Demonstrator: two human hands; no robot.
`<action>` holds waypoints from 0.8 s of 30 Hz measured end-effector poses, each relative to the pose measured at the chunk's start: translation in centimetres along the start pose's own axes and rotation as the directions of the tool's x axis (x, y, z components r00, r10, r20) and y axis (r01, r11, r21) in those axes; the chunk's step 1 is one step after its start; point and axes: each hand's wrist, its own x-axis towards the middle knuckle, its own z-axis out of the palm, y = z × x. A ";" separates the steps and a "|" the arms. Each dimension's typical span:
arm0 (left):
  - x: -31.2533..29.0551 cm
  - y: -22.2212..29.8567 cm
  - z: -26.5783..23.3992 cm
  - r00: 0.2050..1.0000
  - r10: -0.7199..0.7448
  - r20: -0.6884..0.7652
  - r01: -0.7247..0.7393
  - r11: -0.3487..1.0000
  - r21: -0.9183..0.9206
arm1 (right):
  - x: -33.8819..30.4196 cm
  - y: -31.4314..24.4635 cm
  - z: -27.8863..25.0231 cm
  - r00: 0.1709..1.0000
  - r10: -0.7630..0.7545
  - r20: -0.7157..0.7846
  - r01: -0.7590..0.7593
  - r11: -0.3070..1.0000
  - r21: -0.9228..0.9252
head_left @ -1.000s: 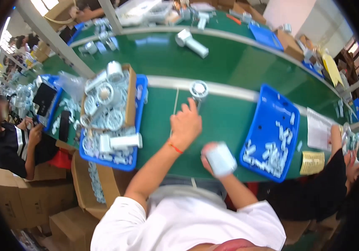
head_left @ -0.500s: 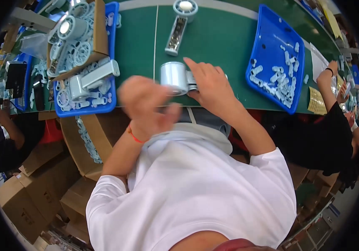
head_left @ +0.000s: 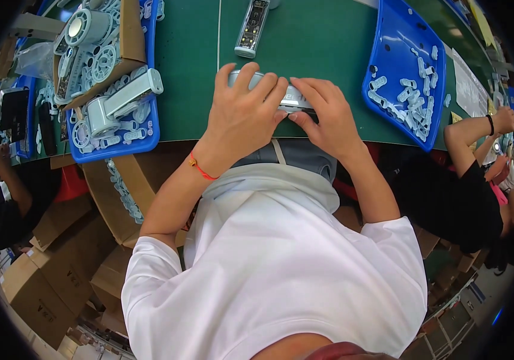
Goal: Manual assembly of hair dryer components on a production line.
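Observation:
A pale silver-blue handheld fan housing (head_left: 293, 98) lies crosswise at the front of the table, its round end mostly hidden under my left hand (head_left: 239, 114). That hand is curled over the top of it, fingers bent. My right hand (head_left: 328, 117) grips the handle end between thumb and fingers, its thumb close to the left one. Beyond my hands rests another fan handle (head_left: 252, 29), its open face showing a circuit board. Small details of the held housing are covered by my fingers.
At left, a cardboard box (head_left: 132, 36) of round fan parts stands on a blue tray (head_left: 154, 114) with more housings. A tilted blue tray (head_left: 372, 72) at right holds several small pale pieces. Co-workers' arms (head_left: 470, 135) show at both sides of the green table (head_left: 191, 78).
My left hand, blurred before and apart from the round end, has come forward and right onto the housing. The housing now lies largely under both hands. The whole view has shifted slightly.

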 end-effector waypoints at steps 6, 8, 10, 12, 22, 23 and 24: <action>0.1 -0.3 0.5 0.997 0.023 -0.069 -0.022 1.000 0.012 | 0.1 0.6 0.8 0.996 -0.055 -0.064 0.054 0.998 -0.030; 0.1 -0.2 0.5 0.998 0.025 -0.053 -0.023 0.999 0.026 | 0.1 0.3 0.8 0.994 -0.080 -0.080 0.075 0.995 -0.059; 0.1 -0.1 0.5 0.999 0.023 -0.035 -0.022 0.999 0.039 | 0.0 0.2 0.9 0.991 -0.102 -0.091 0.094 0.992 -0.087; 0.0 0.0 0.6 0.998 0.005 -0.063 -0.003 1.000 0.031 | -0.3 0.6 1.4 0.983 -0.115 -0.144 0.112 0.993 -0.032; -0.4 -0.4 0.7 0.991 0.072 -0.114 -0.067 0.996 0.053 | -0.4 0.2 1.1 0.985 -0.107 -0.136 0.101 0.993 -0.053; -0.5 -0.3 0.4 0.996 0.067 -0.064 -0.065 0.997 0.033 | -0.1 0.0 0.7 0.992 -0.099 -0.080 0.095 0.994 -0.060; -0.4 -0.4 0.2 0.998 0.062 -0.014 -0.062 0.998 0.012 | 0.1 0.0 0.4 0.996 -0.091 -0.023 0.089 0.994 -0.067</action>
